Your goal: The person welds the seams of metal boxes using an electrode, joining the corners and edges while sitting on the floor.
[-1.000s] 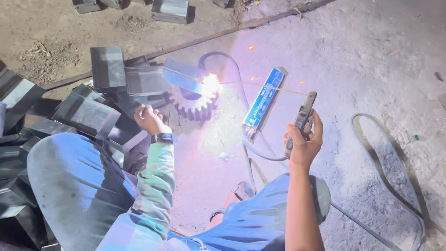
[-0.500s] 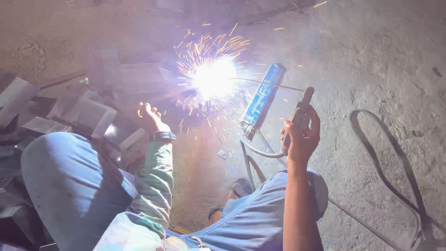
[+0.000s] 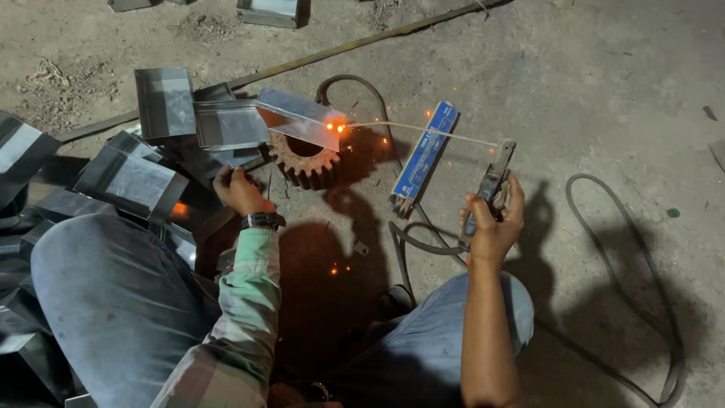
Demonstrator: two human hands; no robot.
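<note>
My right hand (image 3: pixel 495 219) grips a welding electrode holder (image 3: pixel 492 181) whose thin rod (image 3: pixel 423 130) reaches left to a glowing orange spot on the corner of a bent sheet-metal piece (image 3: pixel 300 119). That piece rests on a rusty toothed gear (image 3: pixel 304 160) on the ground. My left hand (image 3: pixel 240 190), with a dark watch at the wrist, lies by the sheet-metal parts left of the gear; whether it grips anything is hidden. A few sparks lie on the floor between my knees.
A blue box of electrodes (image 3: pixel 424 149) lies right of the gear. Several folded metal boxes (image 3: pixel 134 180) are piled at the left. A black cable (image 3: pixel 649 317) loops over the concrete at right, and a long steel bar (image 3: pixel 355 47) crosses the top.
The bright arc flash and spray of sparks have died out, leaving only a small orange glow at the rod tip. Both hands stay almost where they were.
</note>
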